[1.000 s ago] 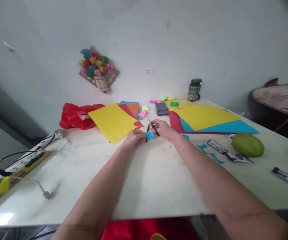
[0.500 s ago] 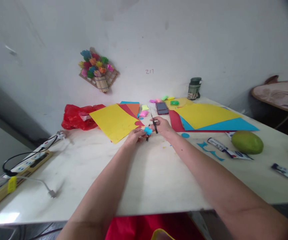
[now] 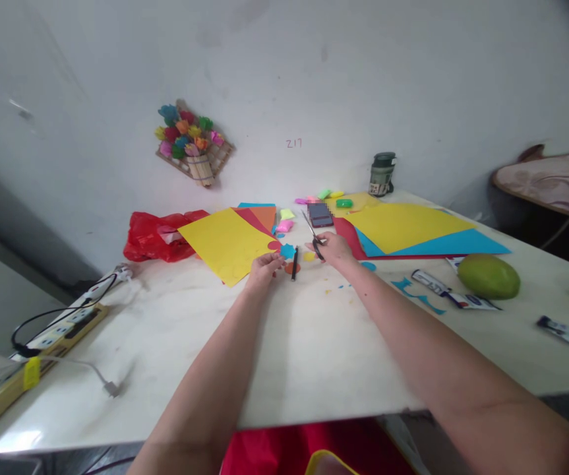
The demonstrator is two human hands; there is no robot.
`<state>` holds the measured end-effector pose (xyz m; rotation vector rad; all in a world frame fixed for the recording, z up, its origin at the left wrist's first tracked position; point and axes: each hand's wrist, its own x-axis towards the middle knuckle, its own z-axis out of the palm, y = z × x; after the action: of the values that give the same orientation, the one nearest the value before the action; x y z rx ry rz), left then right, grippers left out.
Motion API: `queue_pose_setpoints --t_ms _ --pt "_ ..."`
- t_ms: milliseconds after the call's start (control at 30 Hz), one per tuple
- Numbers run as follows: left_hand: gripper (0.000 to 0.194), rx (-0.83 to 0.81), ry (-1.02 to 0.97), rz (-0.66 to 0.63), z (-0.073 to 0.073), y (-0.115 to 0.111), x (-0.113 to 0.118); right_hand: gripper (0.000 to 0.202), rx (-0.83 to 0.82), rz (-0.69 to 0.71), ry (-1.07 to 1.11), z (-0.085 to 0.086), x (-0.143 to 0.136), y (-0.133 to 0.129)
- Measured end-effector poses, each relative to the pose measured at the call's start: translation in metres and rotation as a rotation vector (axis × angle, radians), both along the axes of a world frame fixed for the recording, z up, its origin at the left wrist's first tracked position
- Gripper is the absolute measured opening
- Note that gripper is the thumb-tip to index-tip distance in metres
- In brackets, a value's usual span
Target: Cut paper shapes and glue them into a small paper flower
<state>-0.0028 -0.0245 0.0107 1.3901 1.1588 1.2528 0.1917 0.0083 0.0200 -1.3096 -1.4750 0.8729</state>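
Note:
Between the fingertips of my left hand (image 3: pixel 265 269) is a small blue paper piece (image 3: pixel 287 251) with a notched edge. My right hand (image 3: pixel 332 247) grips black-handled scissors (image 3: pixel 312 231), whose blades point up and away, apart from the blue piece. A black pen-like stick (image 3: pixel 295 263) lies on the table between the hands, beside an orange disc (image 3: pixel 292 268). A red disc (image 3: pixel 275 245) is just behind the blue piece, and a yellow disc (image 3: pixel 308 256) lies near my right fingers.
Yellow sheets (image 3: pixel 227 247) lie left and right, with a phone (image 3: pixel 320 214) behind my hands. A green mango (image 3: pixel 488 276), glue tubes (image 3: pixel 430 282) and blue scraps (image 3: pixel 417 297) are right. A power strip (image 3: pixel 66 330) runs along the left edge; a bottle (image 3: pixel 382 174) stands behind.
My right hand with the scissors has moved right, away from the blue piece. My left hand still holds that piece, slightly further left. The stick and discs between the hands now show more fully.

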Motion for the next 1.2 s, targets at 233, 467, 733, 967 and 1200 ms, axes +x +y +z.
queue_pose_setpoints --t_ms 233,467,733,967,1200 --pt "0.023 -0.018 -0.050 -0.050 -0.004 0.002 -0.002 0.040 0.079 -0.274 -0.581 0.004 0.005 -0.004" --pt "0.020 -0.049 -0.104 -0.013 -0.009 0.006 -0.004 0.044 0.037 -0.281 -0.887 0.004 0.006 -0.001" --pt "0.019 -0.055 -0.079 -0.049 -0.012 0.008 -0.006 0.034 -0.091 -0.177 -1.035 0.010 0.006 -0.003" --pt "0.019 -0.065 -0.106 -0.082 -0.011 0.008 -0.008 0.033 -0.172 -0.136 -0.962 0.010 0.011 -0.003" --pt "0.020 -0.060 -0.108 -0.094 -0.009 0.006 -0.007 0.020 -0.033 -0.123 -0.681 0.011 0.012 0.001"
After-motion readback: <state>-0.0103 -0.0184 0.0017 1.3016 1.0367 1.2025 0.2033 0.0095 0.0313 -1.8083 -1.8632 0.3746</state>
